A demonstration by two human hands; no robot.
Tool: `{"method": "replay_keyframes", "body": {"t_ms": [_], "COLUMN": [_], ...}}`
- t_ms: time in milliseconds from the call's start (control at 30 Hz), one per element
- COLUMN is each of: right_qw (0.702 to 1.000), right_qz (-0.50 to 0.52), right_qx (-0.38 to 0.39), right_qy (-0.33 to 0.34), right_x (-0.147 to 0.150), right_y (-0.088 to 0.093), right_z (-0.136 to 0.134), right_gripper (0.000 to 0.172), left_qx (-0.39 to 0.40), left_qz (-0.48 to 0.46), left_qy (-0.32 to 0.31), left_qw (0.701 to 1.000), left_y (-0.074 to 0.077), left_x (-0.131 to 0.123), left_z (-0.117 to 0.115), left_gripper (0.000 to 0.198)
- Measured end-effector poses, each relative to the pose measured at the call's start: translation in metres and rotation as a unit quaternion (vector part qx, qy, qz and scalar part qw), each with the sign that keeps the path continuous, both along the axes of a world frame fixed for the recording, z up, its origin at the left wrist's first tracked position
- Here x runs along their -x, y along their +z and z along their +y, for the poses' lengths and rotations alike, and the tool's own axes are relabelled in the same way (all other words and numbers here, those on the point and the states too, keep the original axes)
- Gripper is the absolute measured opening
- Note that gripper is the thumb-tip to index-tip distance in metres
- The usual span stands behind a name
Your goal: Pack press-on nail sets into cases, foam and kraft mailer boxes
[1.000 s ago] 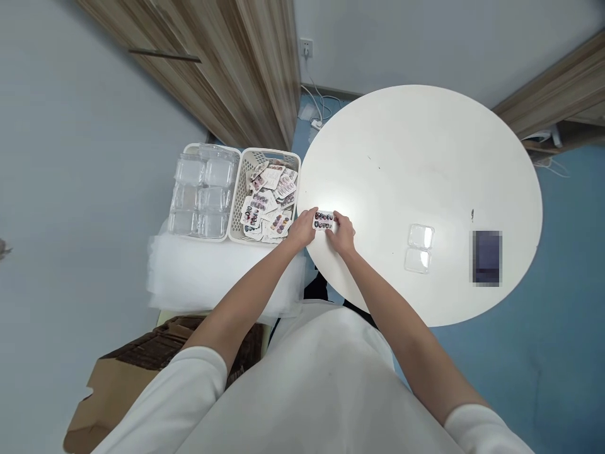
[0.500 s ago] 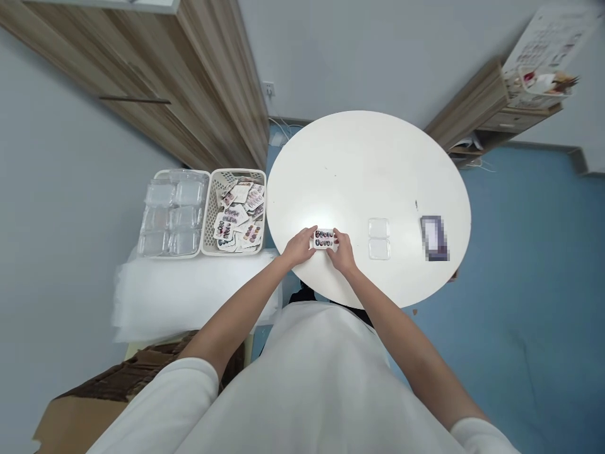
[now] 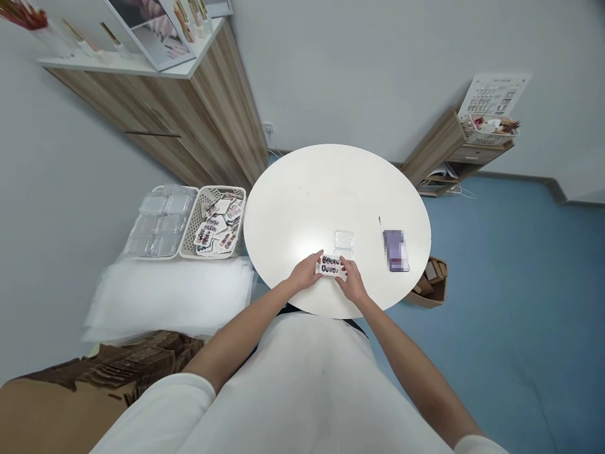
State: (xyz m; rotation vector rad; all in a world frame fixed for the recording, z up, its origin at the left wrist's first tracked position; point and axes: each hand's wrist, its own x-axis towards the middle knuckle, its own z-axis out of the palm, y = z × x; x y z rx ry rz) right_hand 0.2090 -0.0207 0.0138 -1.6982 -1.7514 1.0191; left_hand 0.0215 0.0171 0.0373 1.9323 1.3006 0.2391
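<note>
Between both hands I hold a white card of press-on nails (image 3: 329, 265), with two rows of dark, patterned nails. My left hand (image 3: 306, 271) grips its left edge and my right hand (image 3: 351, 281) grips its right edge, fingers closed. Just behind the card lies an opened clear plastic case (image 3: 344, 239) on the white oval table (image 3: 293, 214). The card and my right fingers cover part of the case's near half.
Left of the table stand a basket of nail cards (image 3: 240, 217) and a basket of clear cases (image 3: 158, 217). White sheets (image 3: 165, 296) lie in front of them. A blurred purple item (image 3: 396, 251) lies on the table's right. A cardboard box (image 3: 432, 290) stands on the floor.
My hands have carried the nail card right, and it now overlaps the near part of the clear case. The camera view has shifted, showing more of the cabinet top and the floor box.
</note>
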Motion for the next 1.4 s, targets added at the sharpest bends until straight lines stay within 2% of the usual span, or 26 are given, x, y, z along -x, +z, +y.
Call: {"method": "replay_keyframes", "body": {"t_ms": [233, 433, 633, 833, 1100, 1400], "right_qw": [1.000, 0.998, 0.995, 0.991, 0.987, 0.987], "right_qz": [-0.003, -0.048, -0.065, -0.090, -0.112, -0.111], "right_qx": [0.011, 0.016, 0.036, 0.050, 0.074, 0.080], "right_qy": [0.020, 0.041, 0.067, 0.086, 0.086, 0.084], "right_x": [-0.040, -0.059, -0.064, -0.065, -0.062, -0.062], "right_y": [-0.015, -0.026, -0.033, -0.037, -0.037, -0.037], "right_z": [0.001, 0.019, 0.040, 0.052, 0.057, 0.056], "right_gripper": [0.059, 0.057, 0.058, 0.059, 0.060, 0.061], "left_qx": [0.014, 0.023, 0.025, 0.027, 0.060, 0.059], "left_qz": [0.021, 0.102, 0.142, 0.121, 0.088, 0.061], "left_qy": [0.013, 0.015, 0.014, 0.025, 0.045, 0.041], "left_qw": [1.000, 0.994, 0.989, 0.992, 0.993, 0.996], "left_y": [-0.009, -0.014, -0.024, -0.035, -0.043, -0.050], "left_x": [-0.036, -0.054, -0.063, -0.068, -0.069, -0.069], "left_z": [-0.005, 0.007, 0.024, 0.031, 0.032, 0.031], "left_gripper": [0.063, 0.062, 0.062, 0.061, 0.063, 0.065]}}
